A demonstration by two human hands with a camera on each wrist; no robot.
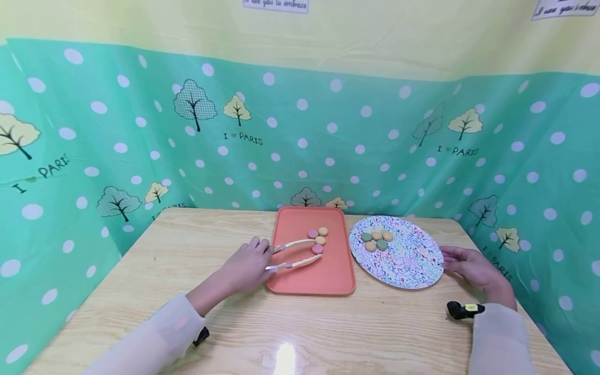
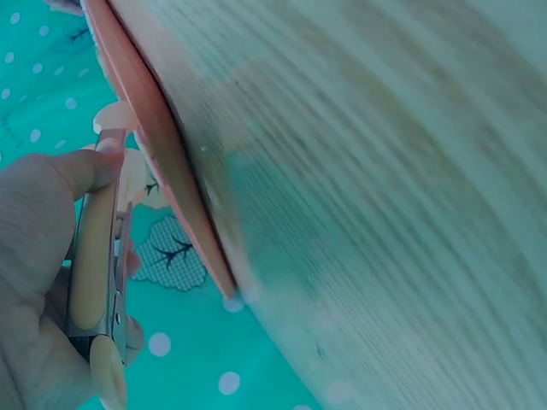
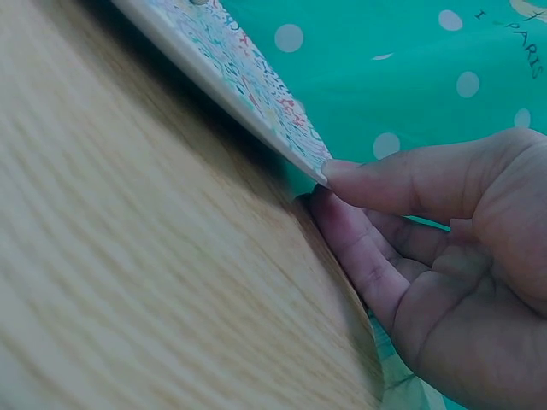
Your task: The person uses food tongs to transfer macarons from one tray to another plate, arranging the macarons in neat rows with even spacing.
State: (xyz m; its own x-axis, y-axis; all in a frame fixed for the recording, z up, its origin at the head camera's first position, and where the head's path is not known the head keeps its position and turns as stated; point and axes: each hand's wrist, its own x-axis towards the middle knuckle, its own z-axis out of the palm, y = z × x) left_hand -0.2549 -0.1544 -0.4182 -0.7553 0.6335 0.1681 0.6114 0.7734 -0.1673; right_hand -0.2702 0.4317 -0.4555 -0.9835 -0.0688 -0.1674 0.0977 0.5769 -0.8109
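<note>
My left hand (image 1: 248, 264) holds a pair of tongs (image 1: 300, 263) with cream-coloured arms, gripped by the handle in the left wrist view. The tong arms stand apart over a coral-red tray (image 1: 300, 284), their tips beside a small cluster of macarons. In that cluster are a pink macaron (image 1: 317, 250) nearest the tips, a yellow macaron (image 1: 320, 240) and others behind. At the right, my right hand (image 1: 475, 268) pinches the rim of a round patterned plate (image 1: 412, 260) between thumb and fingers. Several green and tan macarons (image 1: 376, 235) lie on the plate's left part.
Tray and plate sit side by side on a light wooden table (image 1: 361, 333). A green polka-dot curtain (image 1: 300, 130) hangs close behind and along both sides of the table. Black wrist straps or devices (image 1: 461, 310) are on the forearms.
</note>
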